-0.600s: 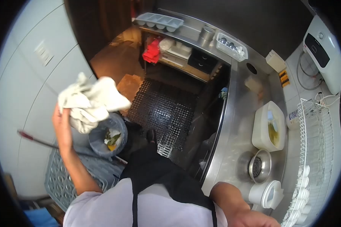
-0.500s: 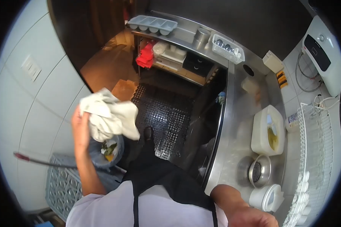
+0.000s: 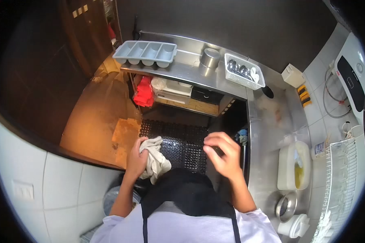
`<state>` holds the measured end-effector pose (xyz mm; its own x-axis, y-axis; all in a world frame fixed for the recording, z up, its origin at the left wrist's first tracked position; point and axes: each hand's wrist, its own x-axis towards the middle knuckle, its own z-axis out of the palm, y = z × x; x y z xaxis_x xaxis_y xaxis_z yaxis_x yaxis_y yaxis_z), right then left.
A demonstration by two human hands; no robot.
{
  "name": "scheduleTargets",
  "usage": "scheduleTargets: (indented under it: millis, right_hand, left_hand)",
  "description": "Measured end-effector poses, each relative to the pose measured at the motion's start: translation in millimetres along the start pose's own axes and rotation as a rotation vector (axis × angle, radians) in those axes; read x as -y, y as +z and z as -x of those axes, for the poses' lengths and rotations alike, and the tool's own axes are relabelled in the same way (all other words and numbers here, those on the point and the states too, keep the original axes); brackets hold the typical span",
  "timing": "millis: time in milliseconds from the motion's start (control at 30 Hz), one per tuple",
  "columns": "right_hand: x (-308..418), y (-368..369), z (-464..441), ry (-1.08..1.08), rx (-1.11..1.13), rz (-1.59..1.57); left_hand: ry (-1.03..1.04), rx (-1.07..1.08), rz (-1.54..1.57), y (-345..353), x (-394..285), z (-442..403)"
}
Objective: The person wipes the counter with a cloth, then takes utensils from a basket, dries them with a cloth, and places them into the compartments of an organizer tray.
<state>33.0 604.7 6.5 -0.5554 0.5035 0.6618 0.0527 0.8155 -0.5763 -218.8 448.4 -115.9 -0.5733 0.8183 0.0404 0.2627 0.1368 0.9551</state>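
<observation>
Gripping a crumpled off-white cloth in your closed left hand; your right hand empty, fingers half-curled, thumb parted.

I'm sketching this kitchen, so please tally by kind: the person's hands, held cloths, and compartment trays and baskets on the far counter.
Left hand and right hand, bare: 2
Crumpled off-white fabric cloth: 1
Light-grey four-compartment plastic tray: 1
White rectangular plastic basket: 1
Total: 5

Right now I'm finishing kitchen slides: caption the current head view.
Left hand grips a crumpled pale cloth; right hand hovers apart, with a grey divided tray on the steel counter ahead.
</observation>
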Motion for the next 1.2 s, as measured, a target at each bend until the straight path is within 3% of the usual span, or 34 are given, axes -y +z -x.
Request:
scheduleTargets:
  millis: [33, 67, 167, 267, 433, 533, 567, 633, 733, 833, 933, 1033, 1200]
  right_hand:
    - [-44.3, 21.7, 19.2, 0.34, 0.001, -0.088]
    - [-95.0, 37.1, 44.0, 0.517, 0.049, -0.038]
    - [-243.7, 81.6, 174.6, 0.733, 0.088, 0.145]
    - [-326.8, 100.3, 248.1, 1.241, 0.083, -0.239]
    - [-444.6, 114.2, 190.2, 1.222, 0.083, -0.151]
    - [-500.9, 108.6, 61.2, 1.071, 0.039, -0.116]
    - [-517.7, 108.0, 16.4, 0.888, -0.004, -0.037]
    - [-552.4, 106.5, -67.6, 0.726, -0.033, 0.022]
    - [-597.7, 107.8, -172.0, 0.628, 0.015, 0.267]
    - [-638.4, 101.8, -260.4, 0.476, -0.052, 0.441]
    - [-676.5, 96.5, -308.8, 0.384, -0.063, 0.645]
    - [-702.0, 94.3, -321.0, 0.479, 0.042, 0.724]
    - [-690.4, 99.4, -308.1, 0.476, 0.12, 0.809]
  left_hand:
    - [-0.001, 0.015, -0.057, -2.4, 0.9, -15.5]
    - [0.016, -0.017, -0.147, -2.0, 6.5, -29.5]
    - [-0.075, -0.038, -0.241, 0.0, 18.7, -67.7]
    - [-0.129, -0.122, -0.286, 11.8, 51.3, -108.7]
    - [-0.241, -0.125, -0.457, 44.6, 62.3, -189.1]
    - [-0.268, -0.093, -0.628, 69.1, 40.4, -250.4]
    - [-0.262, -0.096, -0.612, 77.1, 35.4, -272.6]
    - [-0.263, -0.107, -0.576, 90.9, 30.2, -308.0]
    - [-0.284, -0.154, -0.616, 106.7, 6.2, -352.8]
    - [-0.127, -0.193, -0.542, 113.7, 23.6, -387.6]
    - [-0.059, -0.179, -0.586, 121.5, 39.7, -421.5]
    - [-0.091, -0.105, -0.692, 122.6, 41.8, -463.2]
    - [-0.171, -0.046, -0.787, 108.8, 67.5, -549.3]
